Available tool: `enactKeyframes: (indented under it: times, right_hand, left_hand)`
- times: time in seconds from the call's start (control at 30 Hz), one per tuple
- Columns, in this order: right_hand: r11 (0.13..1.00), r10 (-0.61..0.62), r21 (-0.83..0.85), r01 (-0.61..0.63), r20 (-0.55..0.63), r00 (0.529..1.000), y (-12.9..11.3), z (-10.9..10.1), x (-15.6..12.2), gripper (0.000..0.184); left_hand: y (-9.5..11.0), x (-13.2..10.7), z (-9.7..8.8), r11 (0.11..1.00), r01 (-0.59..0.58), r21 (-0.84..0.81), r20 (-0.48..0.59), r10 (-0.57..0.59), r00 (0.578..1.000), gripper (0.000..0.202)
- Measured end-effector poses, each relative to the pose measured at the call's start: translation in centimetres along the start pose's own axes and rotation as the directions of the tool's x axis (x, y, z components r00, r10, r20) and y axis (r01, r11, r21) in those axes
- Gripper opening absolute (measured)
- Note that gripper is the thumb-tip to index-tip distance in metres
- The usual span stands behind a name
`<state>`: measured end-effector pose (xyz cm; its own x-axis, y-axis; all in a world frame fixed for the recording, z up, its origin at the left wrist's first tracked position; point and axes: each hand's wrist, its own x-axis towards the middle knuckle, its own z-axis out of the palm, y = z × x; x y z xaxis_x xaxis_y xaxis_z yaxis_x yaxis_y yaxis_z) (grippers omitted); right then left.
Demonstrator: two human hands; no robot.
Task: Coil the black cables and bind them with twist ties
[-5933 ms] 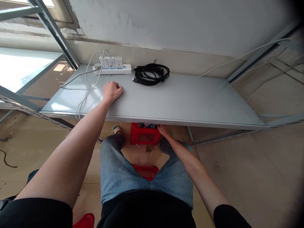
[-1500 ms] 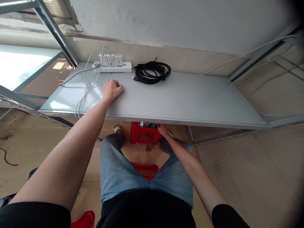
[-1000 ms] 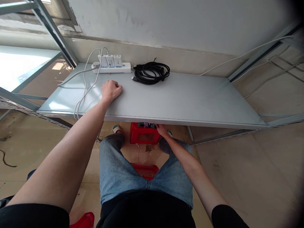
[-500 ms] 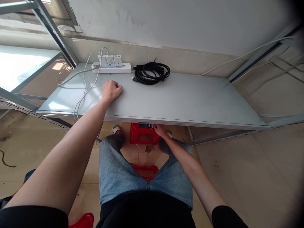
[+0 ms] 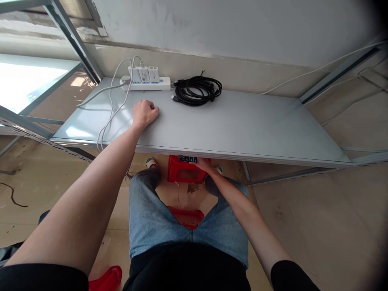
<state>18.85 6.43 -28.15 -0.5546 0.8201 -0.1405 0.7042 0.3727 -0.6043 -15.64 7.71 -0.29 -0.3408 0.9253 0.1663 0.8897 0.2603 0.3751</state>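
My left hand (image 5: 144,113) rests on the grey shelf (image 5: 230,121), its fingers curled into a loose fist with nothing visible in it. The white charging cables run to its left. Below the shelf's front edge, my right hand (image 5: 202,164) grips the right end of a phone (image 5: 188,159) whose dark screen shows lit marks. The phone is over a red plastic stool (image 5: 185,174) between my feet; whether it touches the stool I cannot tell. The shelf edge lies just above this hand, and some of its fingers are hidden.
A white power strip (image 5: 162,83) with several plugged-in chargers stands at the shelf's back left. Beside it lies a coiled black cable (image 5: 197,92). Metal shelf posts (image 5: 74,42) rise at both ends. Another red plastic piece (image 5: 106,279) is on the floor at lower left.
The view has shifted slightly. My right hand has moved to the phone's right end, and more of the phone's screen shows. My left hand stays on the shelf.
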Motion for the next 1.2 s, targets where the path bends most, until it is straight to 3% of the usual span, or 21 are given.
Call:
enactKeyframes:
  times: [0.57,0.77,1.07,1.2]
  right_hand:
    - [0.997,-0.059,-0.058,0.058,-0.007,0.998,-0.3,0.1,-0.2,0.058]
    - [1.000,-0.015,0.009,0.014,0.026,1.000,-0.4,-0.1,-0.4,0.055]
    - [0.997,-0.008,0.071,0.004,0.060,0.998,-1.0,-1.1,0.3,0.075]
    - [0.987,0.091,0.127,-0.100,0.069,0.993,-1.6,-1.8,1.3,0.070]
  left_hand:
    - [0.1,-0.1,-0.1,1.000,0.010,0.001,0.002,-0.010,1.000,0.030]
    - [0.0,0.0,0.1,1.000,0.021,0.006,0.009,-0.021,1.000,0.028]
    - [0.0,0.1,0.1,1.000,0.010,-0.014,0.004,-0.010,1.000,0.026]
    - [0.0,0.1,0.1,1.000,0.014,-0.012,0.001,-0.014,1.000,0.027]
